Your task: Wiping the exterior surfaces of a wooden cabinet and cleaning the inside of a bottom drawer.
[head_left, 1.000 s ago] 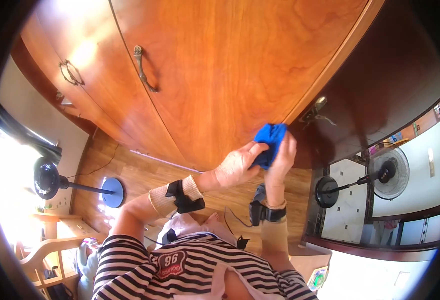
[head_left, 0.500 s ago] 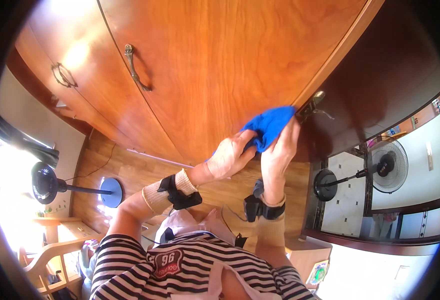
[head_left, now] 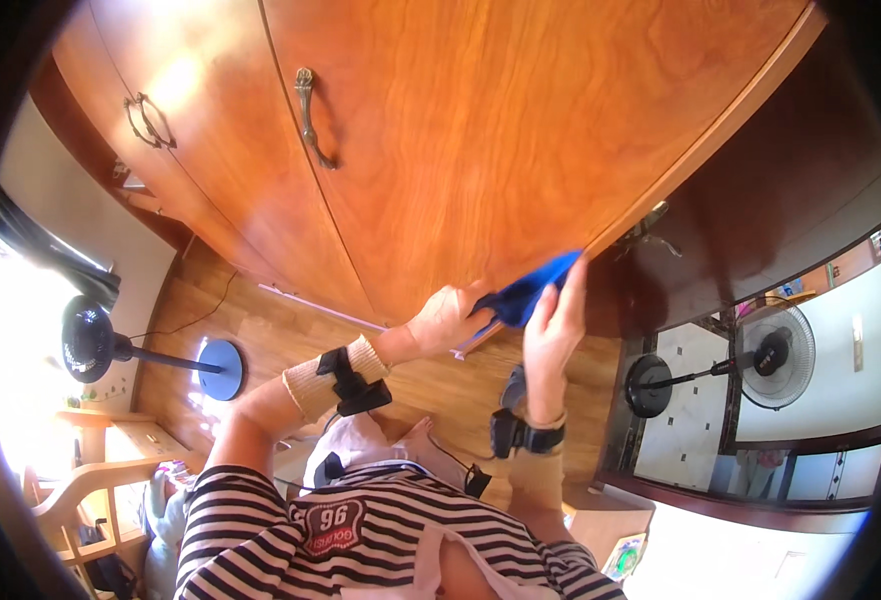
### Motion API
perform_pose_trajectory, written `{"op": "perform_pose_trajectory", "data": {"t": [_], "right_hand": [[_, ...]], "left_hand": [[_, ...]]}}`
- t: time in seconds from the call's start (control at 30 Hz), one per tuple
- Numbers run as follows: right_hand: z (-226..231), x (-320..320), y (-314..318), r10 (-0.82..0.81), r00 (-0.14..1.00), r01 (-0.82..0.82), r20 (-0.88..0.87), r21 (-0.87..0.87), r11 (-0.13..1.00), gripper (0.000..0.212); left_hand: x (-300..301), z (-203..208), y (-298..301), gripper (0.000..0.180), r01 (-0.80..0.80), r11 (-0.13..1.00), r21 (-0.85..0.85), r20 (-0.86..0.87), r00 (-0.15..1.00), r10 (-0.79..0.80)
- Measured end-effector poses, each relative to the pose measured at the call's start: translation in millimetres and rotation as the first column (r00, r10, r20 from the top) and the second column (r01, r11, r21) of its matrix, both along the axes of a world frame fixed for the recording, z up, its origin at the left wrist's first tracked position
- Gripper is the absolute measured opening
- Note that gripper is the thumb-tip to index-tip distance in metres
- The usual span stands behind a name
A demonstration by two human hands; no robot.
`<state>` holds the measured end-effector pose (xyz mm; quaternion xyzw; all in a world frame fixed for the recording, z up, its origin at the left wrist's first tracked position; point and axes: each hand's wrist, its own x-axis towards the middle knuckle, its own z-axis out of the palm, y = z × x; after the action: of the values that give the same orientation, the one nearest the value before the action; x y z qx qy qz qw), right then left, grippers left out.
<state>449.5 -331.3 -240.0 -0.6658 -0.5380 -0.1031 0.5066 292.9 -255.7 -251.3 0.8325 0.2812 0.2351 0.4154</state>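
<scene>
A blue cloth [head_left: 528, 294] is stretched between my two hands, against the lower right edge of an orange-brown wooden cabinet door [head_left: 460, 130]. My left hand [head_left: 447, 320] grips the cloth's left end, its fingers closed and curled inward. On the right, my right hand [head_left: 557, 318] has the other end pinched, with the fingers pointing up along the door's edge. Both wrists wear beige cuffs with black strapped devices. A dark metal handle [head_left: 310, 120] is fixed on the door, left of my hands.
A dark door with a metal lever handle [head_left: 650, 230] stands right of the cabinet. One standing fan [head_left: 88, 340] is at the left near the bright window, another standing fan [head_left: 772, 355] at the right. A wooden chair [head_left: 90, 490] is at lower left, above wooden flooring [head_left: 270, 325].
Both hands and the cloth have moved down along the door's edge. The cloth now looks narrower and more folded. The view has shifted slightly, so the cabinet handles appear farther right.
</scene>
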Motion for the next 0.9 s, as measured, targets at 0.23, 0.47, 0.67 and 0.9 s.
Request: {"op": "perform_pose_trajectory", "data": {"t": [0.23,0.47,0.67,0.9], "right_hand": [[42.2,11.6,31.6,-0.019,0.963,-0.007,0.267,0.099,0.995,0.055],[-104.3,19.3,-19.6,0.259,0.904,-0.305,-0.341,-0.09,0.948,0.039],[-74.1,34.6,-13.6,0.313,-0.05,-0.569,-0.948,0.285,0.771,0.033],[-138.6,7.5,-29.1,0.015,-0.599,-0.445,-0.801,0.348,0.825,0.05]], "left_hand": [[23.7,22.3,-6.8,0.032,-0.122,0.968,0.219,0.242,0.968,0.067],[-14.4,4.6,5.4,0.018,-0.007,0.97,-0.243,0.142,0.989,0.043],[-43.7,62.0,1.7,0.034,0.124,0.598,-0.792,0.236,0.965,0.112],[-63.8,-68.0,14.0,0.054,0.134,0.619,-0.774,0.285,0.947,0.151]]}}
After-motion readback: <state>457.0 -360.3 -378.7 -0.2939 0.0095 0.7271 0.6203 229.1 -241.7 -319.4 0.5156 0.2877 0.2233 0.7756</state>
